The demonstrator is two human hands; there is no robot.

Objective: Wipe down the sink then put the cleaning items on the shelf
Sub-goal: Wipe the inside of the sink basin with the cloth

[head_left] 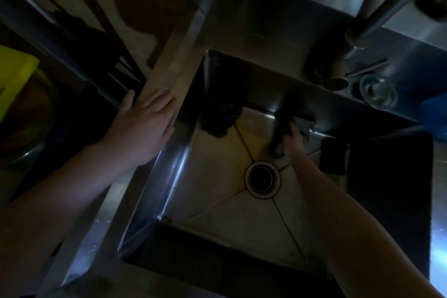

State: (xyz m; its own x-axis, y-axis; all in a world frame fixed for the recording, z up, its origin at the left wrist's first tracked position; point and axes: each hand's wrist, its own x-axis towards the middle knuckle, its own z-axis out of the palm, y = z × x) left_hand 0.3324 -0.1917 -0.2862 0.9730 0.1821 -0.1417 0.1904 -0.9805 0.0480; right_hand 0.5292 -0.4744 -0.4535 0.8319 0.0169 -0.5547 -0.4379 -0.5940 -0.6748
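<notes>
Dim light, steel sink [174, 172] seen from above. Your left hand [145, 123] lies flat, fingers spread, on the sink's left rim, clamped on nothing. Your right hand [291, 140] reaches down to the basin floor near the far wall, its grip closed on a dark cloth [280, 128] pressed to the steel, just beyond the drain [263, 179]. A dark scrubber-like clump [219, 117] sits in the basin's far left corner. The faucet [338, 75] overhangs the far rim.

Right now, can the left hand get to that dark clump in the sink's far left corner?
Probably yes. The left hand rests flat on the sink rim just beside the dark clump, with nothing between them.
</notes>
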